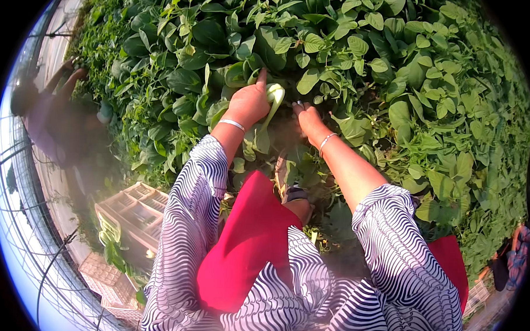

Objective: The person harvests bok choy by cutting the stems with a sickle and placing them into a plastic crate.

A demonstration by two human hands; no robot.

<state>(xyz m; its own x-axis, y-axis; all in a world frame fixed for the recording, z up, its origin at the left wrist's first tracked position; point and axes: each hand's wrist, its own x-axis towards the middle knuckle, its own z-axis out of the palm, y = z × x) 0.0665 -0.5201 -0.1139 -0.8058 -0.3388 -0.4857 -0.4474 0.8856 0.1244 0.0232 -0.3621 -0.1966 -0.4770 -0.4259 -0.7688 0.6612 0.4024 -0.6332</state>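
Observation:
My left hand [249, 103] is closed around leafy greens that look like bok choy [275, 96]. A pale, thick stem base sticks out beside the knuckles, and the index finger lies extended among the leaves. A little to the right and lower, my right hand [309, 122] is down near the soil with its fingers curled. Something small and shiny shows at its fingertips, but whether it grips anything is hidden. Dense broad-leaved plants [208, 34] surround both hands.
A light plastic crate [136, 209] stands at lower left, with cut greens [111, 245] beside it and more crates [108, 278] below. Another person [56, 119] bends over the plants at left. Part of a further person [518, 257] shows at right. Greenhouse hoops [46, 271] curve along the left.

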